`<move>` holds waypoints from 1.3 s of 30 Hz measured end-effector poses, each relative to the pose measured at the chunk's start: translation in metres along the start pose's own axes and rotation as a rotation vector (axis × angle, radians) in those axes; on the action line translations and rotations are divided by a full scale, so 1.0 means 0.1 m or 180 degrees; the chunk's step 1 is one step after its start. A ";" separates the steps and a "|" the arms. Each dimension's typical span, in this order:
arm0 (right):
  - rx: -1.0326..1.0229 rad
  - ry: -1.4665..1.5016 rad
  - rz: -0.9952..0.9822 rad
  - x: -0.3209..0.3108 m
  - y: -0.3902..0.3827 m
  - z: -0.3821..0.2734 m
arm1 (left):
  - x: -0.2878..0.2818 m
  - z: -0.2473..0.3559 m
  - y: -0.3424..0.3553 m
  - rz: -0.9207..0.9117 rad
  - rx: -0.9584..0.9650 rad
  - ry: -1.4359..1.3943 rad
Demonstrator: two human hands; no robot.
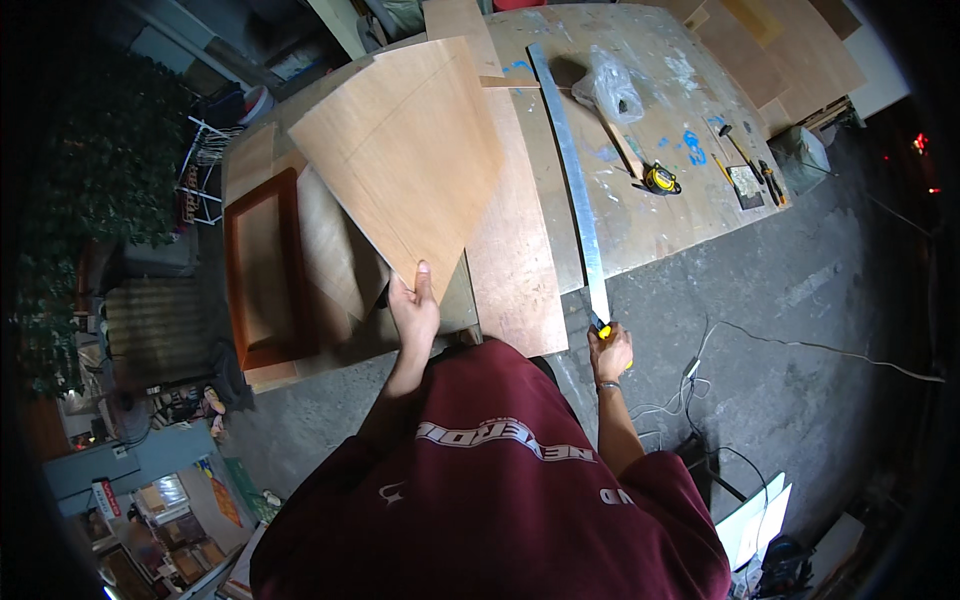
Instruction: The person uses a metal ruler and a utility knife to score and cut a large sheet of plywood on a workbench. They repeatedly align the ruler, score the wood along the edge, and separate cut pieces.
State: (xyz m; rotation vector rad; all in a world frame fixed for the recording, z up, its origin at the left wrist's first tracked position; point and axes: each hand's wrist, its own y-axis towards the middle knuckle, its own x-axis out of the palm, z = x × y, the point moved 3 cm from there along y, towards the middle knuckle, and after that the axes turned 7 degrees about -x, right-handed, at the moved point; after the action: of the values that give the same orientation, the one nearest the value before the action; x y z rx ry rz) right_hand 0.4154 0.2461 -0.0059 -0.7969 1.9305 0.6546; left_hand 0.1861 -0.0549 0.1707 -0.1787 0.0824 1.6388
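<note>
My left hand [414, 310] grips the lower corner of a light plywood sheet [400, 150], which is tilted up over other boards on the worktable [680, 230]. My right hand [610, 352] is closed on a small yellow tool [605, 331], partly hidden by my fingers, at the near end of a long metal straightedge [565, 150]; I cannot tell whether I also grip the straightedge. A narrower plywood board [510, 290] lies between my hands. An orange-brown wooden frame [290, 260] lies on the table's left, beside a curved veneer piece [335, 260].
On the table's right are a yellow tape measure [660, 180], a plastic bag [610, 85], a hammer [740, 145] and small tools. More panels [760, 50] stand beyond. Cables [760, 335] cross the concrete floor [780, 280]. Foliage and a drying rack [200, 170] are at the left.
</note>
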 end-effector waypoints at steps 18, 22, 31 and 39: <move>0.0123 -0.0296 -0.0353 0.15 0.10 0.01 | -0.01 -0.45 -0.17 0.0148 -0.0006 -0.0339; 0.0135 -0.0292 -0.0361 0.16 0.10 0.00 | 0.01 -0.46 -0.21 0.0171 -0.0051 -0.0399; 0.0136 -0.0224 -0.0366 0.14 0.09 -0.06 | 0.03 -0.44 -0.27 -0.0026 -0.0049 -0.0331; 0.0233 -0.0228 -0.0233 0.19 0.04 -0.06 | 0.04 -0.36 -0.26 -0.0053 0.0055 -0.0238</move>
State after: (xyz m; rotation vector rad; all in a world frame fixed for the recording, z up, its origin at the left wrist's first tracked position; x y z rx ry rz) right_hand 0.4021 0.2394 -0.0200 -0.7842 1.8413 0.5578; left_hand 0.2141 -0.0550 0.1355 -0.1046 0.0381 1.6260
